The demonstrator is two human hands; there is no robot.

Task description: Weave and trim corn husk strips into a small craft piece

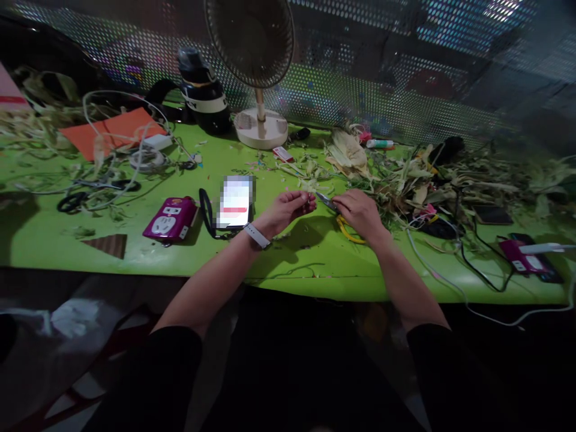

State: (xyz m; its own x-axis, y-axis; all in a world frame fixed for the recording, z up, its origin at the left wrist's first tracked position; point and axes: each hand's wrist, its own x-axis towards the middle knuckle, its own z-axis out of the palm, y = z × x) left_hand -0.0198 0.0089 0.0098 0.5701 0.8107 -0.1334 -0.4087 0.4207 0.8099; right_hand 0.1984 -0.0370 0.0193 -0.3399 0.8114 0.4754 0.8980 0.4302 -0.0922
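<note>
My left hand [288, 211] is over the middle of the green table, its thumb and fingers pinched round something too small to make out. Just to its right, my right hand [360, 215] grips a pair of pliers [327, 202] with yellow handles [348, 233]. The jaws point left, close to my left fingertips; whether they touch anything I cannot tell. Left of my left hand stands a lit phone [234, 201], its screen blurred out. Dried leafy scraps [310, 168] lie beyond both hands.
A fan [261, 129] and a dark bottle [204, 99] stand at the back. Scissors [96, 186], a purple power socket [171, 221] and an orange sheet [114, 129] are on the left. Heaped dry leaves [418, 186], cables and another purple socket [524, 255] occupy the right.
</note>
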